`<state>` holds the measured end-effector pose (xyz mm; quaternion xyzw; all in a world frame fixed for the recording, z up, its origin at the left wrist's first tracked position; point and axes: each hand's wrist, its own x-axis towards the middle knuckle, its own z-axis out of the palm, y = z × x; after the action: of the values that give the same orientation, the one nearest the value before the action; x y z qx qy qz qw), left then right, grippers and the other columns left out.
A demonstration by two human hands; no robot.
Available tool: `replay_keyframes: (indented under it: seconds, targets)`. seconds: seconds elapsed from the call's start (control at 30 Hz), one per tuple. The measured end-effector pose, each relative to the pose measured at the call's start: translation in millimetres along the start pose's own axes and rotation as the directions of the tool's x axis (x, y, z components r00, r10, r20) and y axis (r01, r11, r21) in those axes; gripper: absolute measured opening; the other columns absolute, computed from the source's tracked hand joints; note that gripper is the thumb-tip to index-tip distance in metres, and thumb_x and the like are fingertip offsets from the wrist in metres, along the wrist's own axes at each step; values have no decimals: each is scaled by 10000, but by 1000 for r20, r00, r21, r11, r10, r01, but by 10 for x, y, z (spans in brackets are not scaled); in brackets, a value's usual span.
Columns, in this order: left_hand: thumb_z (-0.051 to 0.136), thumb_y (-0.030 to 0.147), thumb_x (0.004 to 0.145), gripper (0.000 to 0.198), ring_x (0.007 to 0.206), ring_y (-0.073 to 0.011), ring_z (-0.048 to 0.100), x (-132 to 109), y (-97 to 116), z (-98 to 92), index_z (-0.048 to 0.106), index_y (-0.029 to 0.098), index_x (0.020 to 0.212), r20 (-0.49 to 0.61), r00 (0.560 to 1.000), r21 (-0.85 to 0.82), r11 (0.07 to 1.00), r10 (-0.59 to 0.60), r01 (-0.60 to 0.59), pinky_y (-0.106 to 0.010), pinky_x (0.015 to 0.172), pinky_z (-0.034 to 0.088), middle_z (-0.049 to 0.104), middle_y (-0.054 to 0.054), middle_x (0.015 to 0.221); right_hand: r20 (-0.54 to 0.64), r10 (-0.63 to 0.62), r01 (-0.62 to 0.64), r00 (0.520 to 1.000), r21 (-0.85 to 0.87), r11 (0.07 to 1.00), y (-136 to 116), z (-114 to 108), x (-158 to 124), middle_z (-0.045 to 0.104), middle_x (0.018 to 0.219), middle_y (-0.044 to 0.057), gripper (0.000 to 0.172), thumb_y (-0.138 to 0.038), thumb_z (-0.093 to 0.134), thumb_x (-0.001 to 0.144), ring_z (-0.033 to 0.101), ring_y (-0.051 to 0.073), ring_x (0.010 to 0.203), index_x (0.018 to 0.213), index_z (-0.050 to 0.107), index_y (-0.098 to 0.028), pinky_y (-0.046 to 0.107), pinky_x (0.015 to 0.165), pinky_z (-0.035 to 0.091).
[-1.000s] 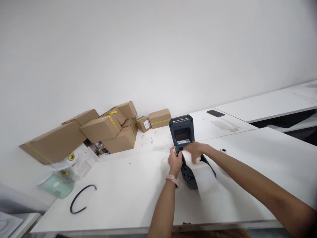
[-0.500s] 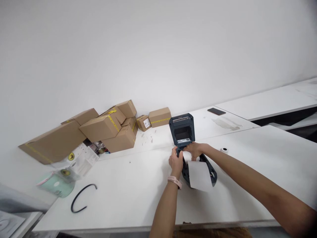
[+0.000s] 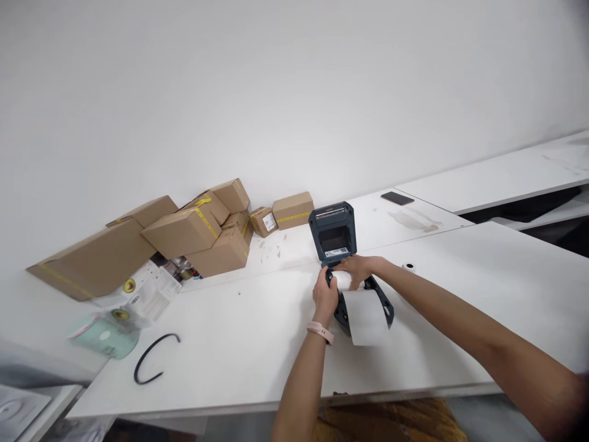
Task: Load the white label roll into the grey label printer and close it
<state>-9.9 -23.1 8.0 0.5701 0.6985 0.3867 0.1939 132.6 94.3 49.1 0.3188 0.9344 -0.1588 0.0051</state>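
Note:
A dark blue-grey label printer (image 3: 387, 303) stands on the white table with its lid (image 3: 334, 230) raised. Inside it lies a white paper roll (image 3: 342, 282), whose loose end (image 3: 367, 319) hangs out over the printer's front. My left hand (image 3: 324, 293) is closed on the printer's left side, thumb at the rim beside the roll. Over the roll's right part lies my right hand (image 3: 359, 270), its fingers bent round the roll and reaching behind it. It covers part of the roll and the printer's inside. A pink band (image 3: 321, 332) circles my left wrist.
Cardboard boxes (image 3: 181, 232) are piled at the back left. Near them lie plastic packages (image 3: 151, 291), a mint-green pouch (image 3: 105, 336) and a black curved band (image 3: 150, 359). A small white roll (image 3: 408, 267) sits right of the printer, and a phone (image 3: 397, 197) lies farther back.
The view has shifted slightly, so everything sits a little higher and further left. My right hand's fingers extend further left behind the roll; my left hand keeps its hold on the printer.

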Motion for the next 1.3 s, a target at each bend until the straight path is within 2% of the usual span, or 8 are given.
replay_keyframes:
  seconds: [0.13,0.23,0.33,0.47,0.57,0.67,0.87,1.3]
  targets:
    - [350,120,909,541,1422,-212,354,-480,-129,-179,429,214,1436,-16,986,-5,986,165,-165,-382,1157,330,411,-70,1526,-131,-51,72,990,161,984,61,-28,-669,440,1497,68,681,-212,539,806,422,285,1354,1472,404,-253,404,1106,352]
    - [362,6,826,667,1483,-208,210,-845,-173,-295,431,267,1436,73,927,60,927,367,-371,-434,1191,289,311,-15,1580,-180,-61,115,982,310,944,119,163,-1268,390,1534,11,679,-191,484,838,361,272,1400,1489,357,-337,455,1134,318]
    - [410,-55,735,816,1502,-245,120,-1018,-159,-300,382,305,1466,171,840,159,827,515,-539,-526,1198,247,222,3,1611,-188,-80,133,979,285,949,50,456,-1599,320,1575,9,788,-201,564,787,251,309,1452,1516,300,-348,532,1167,224]
    - [438,-86,688,798,1476,-289,222,-1033,-153,-150,501,304,1381,118,784,295,732,610,-614,-601,1151,283,347,-38,1562,-312,-69,134,948,193,972,-199,767,-1574,260,1598,14,856,-173,581,753,195,312,1471,1531,264,-340,545,1156,238]
    - [468,-64,732,552,1374,-289,423,-1058,-147,-36,679,291,1099,-44,722,344,689,690,-637,-594,1093,367,569,-30,1395,-417,-67,132,907,129,983,-331,868,-1489,269,1594,22,819,-120,527,764,215,294,1467,1521,297,-334,539,1141,269]
    - [514,4,803,328,1179,-245,599,-1133,-130,25,696,257,905,-172,664,317,679,728,-662,-522,1030,454,717,-21,1151,-462,-123,178,878,77,981,-362,909,-1499,345,1561,23,733,-138,526,802,261,292,1453,1488,370,-341,552,1130,282]
    - [530,92,865,216,969,-204,697,-1233,-149,49,674,231,946,-219,642,243,679,734,-693,-462,956,512,766,-21,962,-502,-208,254,840,25,967,-365,1042,-1570,505,1456,-2,560,-156,483,882,385,239,1398,1407,494,-350,492,1127,323]
    - [432,13,811,334,960,-208,712,-1266,-152,35,674,213,924,-217,591,300,629,777,-717,-417,875,564,771,-29,958,-591,-236,219,772,-101,970,-468,1318,-1666,454,1493,-5,862,41,420,663,319,196,1433,1454,428,-301,475,1153,276]
